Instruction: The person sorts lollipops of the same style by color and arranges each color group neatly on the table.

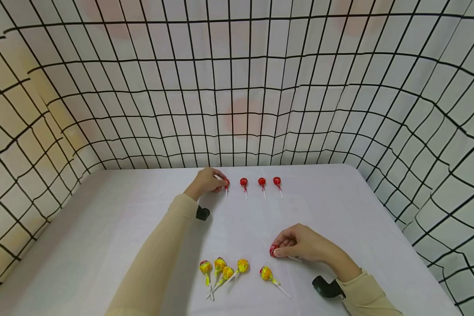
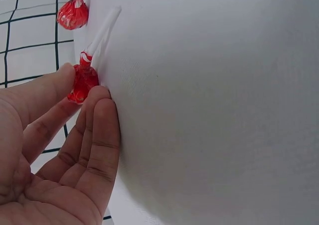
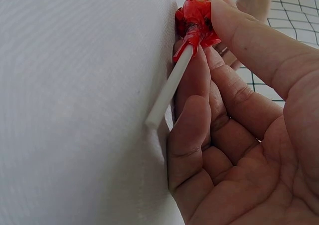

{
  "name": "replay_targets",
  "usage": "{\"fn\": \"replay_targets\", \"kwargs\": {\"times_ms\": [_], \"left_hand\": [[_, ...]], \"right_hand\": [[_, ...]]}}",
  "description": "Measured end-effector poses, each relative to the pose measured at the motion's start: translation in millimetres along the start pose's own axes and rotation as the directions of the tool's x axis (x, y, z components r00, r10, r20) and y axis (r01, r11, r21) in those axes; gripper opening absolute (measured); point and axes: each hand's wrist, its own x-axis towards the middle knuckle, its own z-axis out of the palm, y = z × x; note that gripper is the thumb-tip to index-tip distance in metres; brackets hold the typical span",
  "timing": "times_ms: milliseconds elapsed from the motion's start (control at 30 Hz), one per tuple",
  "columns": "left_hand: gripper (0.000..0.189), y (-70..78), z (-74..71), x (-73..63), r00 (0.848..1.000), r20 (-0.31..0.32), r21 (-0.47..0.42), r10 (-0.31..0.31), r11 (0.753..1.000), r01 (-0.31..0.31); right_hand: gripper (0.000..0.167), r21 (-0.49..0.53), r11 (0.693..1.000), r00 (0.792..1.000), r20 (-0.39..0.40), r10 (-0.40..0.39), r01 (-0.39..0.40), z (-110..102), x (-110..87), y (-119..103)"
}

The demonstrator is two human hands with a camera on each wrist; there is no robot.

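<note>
At the far side of the table, my left hand [image 1: 208, 180] pinches the leftmost red lollipop [image 2: 85, 80] by its wrapped head, its white stick pointing back toward me. Three more red lollipops, one of them the nearest red lollipop [image 1: 243, 182], lie in a row to its right. Closer in and to the right, my right hand [image 1: 303, 242] holds another red lollipop [image 3: 194, 23] between thumb and fingers, the stick slanting down beside the white cloth. Just left of that hand lies a single yellow lollipop [image 1: 266, 273].
Several yellow lollipops [image 1: 220, 264] lie bunched at the near middle, sticks crossing. The white-covered table [image 1: 114, 228] is bounded at the back and sides by a black wire grid [image 1: 231, 90]. Dark wrist mounts [image 1: 327, 287] show at both sleeves.
</note>
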Motion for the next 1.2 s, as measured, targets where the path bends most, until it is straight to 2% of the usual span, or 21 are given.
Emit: {"fn": "replay_targets", "kwargs": {"times_ms": [667,933,1200], "left_hand": [[0.031,-4.6,-6.2,-1.7,1.0,0.023,0.009,-0.011,1.0,0.011],[0.038,-2.8,-10.0,-7.2,0.998,0.049,0.011,-0.042,0.999,0.042],[0.041,-6.0,-12.8,-13.9,0.997,0.039,0.013,-0.074,0.997,0.073]], "right_hand": [[0.014,-0.012,1.0,1.0,-0.005,-0.003,0.003,1,0.0,-5],[0.015,0.004,1.0,1.0,0.0,-0.004,0.004,2,-0.7,-5],[0.015,-0.006,1.0,1.0,-0.001,0.011,-0.011,1,-0.6,-4]]}}
